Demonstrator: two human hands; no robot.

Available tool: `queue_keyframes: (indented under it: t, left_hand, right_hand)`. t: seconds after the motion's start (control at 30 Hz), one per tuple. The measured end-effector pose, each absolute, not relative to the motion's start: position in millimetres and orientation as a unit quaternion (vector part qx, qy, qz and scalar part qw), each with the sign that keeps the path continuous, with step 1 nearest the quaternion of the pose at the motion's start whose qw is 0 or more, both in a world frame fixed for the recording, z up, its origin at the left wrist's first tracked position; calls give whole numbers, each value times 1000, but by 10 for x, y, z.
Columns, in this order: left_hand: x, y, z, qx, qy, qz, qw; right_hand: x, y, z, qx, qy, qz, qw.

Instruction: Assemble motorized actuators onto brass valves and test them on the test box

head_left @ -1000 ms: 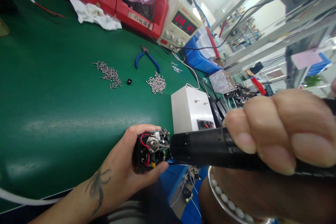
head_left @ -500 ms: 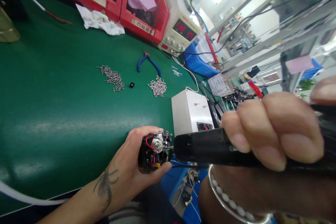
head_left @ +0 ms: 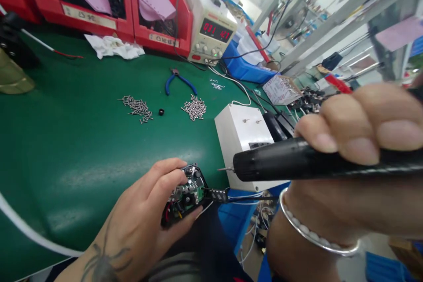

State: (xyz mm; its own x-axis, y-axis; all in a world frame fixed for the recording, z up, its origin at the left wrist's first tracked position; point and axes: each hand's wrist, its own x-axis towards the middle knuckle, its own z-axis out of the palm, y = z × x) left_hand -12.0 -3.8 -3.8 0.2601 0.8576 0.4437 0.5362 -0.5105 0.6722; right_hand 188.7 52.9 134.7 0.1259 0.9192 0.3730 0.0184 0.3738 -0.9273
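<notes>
My left hand is closed around a small black motor assembly with a circuit board and red wires showing on its open face, held at the near edge of the green table. My right hand grips a black electric screwdriver lying almost level. Its bit tip points left and hangs apart from the assembly, a little above and to the right of it. A black connector on wires sticks out of the assembly's right side.
Two heaps of small screws, a black ring and blue-handled pliers lie mid-table. A white box stands right of the assembly. At the back are red bins, a crumpled cloth and a power supply.
The screwdriver bit has drawn back out of the assembly and risen to the right. My left hand has tilted the assembly so that its circuit board faces up.
</notes>
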Motion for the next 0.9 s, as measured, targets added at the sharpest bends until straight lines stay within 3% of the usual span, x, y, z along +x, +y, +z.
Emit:
queue_keyframes:
  t: [0.3,0.4,0.5,0.63,0.73,0.9]
  left_hand:
    - [-122,-57,-62,747,435,426,265]
    - [-113,-27,-22,761,424,425,246]
    - [-113,-4,5,771,414,425,232]
    - [-117,-15,10,766,423,418,245]
    - [-113,-26,13,757,433,418,255]
    - [-114,-20,27,762,434,411,248]
  right_hand:
    - [1628,331,252,-411,-515,388,644]
    - [1559,253,-24,-465,-536,365,603]
    - [1532,270,39,-441,-539,358,622]
    - [1515,453,489,-320,-444,454,703]
    - [1478,609,693,-283,-374,561,682]
    - [1371,724,532,-228,-334,685,605]
